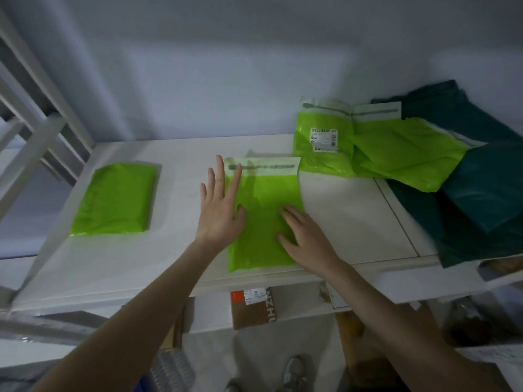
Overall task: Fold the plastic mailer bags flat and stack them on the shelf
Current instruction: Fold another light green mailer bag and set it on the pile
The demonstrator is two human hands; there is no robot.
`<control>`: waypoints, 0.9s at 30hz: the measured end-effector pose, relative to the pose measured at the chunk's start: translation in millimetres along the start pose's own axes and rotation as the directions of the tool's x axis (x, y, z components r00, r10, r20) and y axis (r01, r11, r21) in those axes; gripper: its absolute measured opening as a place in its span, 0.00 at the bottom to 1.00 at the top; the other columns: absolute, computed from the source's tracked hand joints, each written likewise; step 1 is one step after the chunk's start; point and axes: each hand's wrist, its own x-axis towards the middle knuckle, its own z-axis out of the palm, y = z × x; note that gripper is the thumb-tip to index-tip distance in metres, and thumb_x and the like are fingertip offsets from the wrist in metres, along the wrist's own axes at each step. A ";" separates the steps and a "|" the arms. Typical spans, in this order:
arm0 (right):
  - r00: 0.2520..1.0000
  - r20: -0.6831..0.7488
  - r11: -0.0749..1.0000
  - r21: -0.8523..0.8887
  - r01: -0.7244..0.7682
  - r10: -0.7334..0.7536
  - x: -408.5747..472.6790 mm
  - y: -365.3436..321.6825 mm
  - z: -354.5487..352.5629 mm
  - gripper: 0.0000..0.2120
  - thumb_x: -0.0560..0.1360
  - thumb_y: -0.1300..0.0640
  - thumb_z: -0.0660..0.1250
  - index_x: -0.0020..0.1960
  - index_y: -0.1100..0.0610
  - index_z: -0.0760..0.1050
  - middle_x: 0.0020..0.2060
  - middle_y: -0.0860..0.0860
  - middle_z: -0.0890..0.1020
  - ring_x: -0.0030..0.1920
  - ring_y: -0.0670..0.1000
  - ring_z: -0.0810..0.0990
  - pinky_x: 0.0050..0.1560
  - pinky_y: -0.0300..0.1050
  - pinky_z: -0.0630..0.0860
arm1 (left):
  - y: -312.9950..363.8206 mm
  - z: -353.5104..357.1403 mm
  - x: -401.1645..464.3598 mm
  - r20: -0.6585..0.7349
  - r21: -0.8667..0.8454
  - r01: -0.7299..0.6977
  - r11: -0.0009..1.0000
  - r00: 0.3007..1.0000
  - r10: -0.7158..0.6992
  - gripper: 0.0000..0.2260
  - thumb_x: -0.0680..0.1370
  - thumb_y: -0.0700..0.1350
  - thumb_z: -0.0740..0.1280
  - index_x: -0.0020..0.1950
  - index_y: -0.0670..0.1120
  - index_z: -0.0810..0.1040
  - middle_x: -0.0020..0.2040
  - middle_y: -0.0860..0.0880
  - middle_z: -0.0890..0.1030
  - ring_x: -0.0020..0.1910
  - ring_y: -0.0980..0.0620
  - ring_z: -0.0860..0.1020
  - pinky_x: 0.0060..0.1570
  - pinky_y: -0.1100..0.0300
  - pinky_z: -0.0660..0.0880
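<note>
Below the front edge of the white shelf (113,278) stood a brown cardboard box with an orange label (253,306), well clear of the work.

On the shelf, nearest me, lay the lime-green plastic mailer bag with the pale adhesive flap (263,219), lengthwise, flap at the far end. My right hand (304,239) lay on its lower right part, fingers (288,215) spread wide and flat, holding nothing. My left hand (219,210) lay across its left edge, fingers (219,171) straight and splayed, the tips reaching toward the flap, gripping nothing either.

I judged the step to be smoothing the bag before the fold. To do it well, I needed to sweep both palms outward from the middle so that trapped air left by the open end, keep the long edges square to the shelf front, and then crease firmly so the slick film did not spring back.

To the left, well apart, sat a folded lime-green mailer packet (113,199), the start of the stack. Farther right lay unfolded lime-green bags, one with a printed label (324,140), overlapping crumpled dark teal mailer bags (481,193) at the shelf's end.
</note>
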 end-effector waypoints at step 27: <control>0.984 -0.033 0.974 -0.144 -0.176 0.173 -0.9 -6.6 21.8 0.34 0.77 0.35 0.46 0.77 0.49 0.40 0.76 0.59 0.46 0.77 0.54 0.42 0.73 0.59 0.39 | -8.8 28.9 -38.8 0.280 0.214 -0.036 0.976 0.960 -0.026 0.44 0.66 0.73 0.27 0.76 0.50 0.37 0.78 0.50 0.41 0.76 0.55 0.42 0.73 0.53 0.38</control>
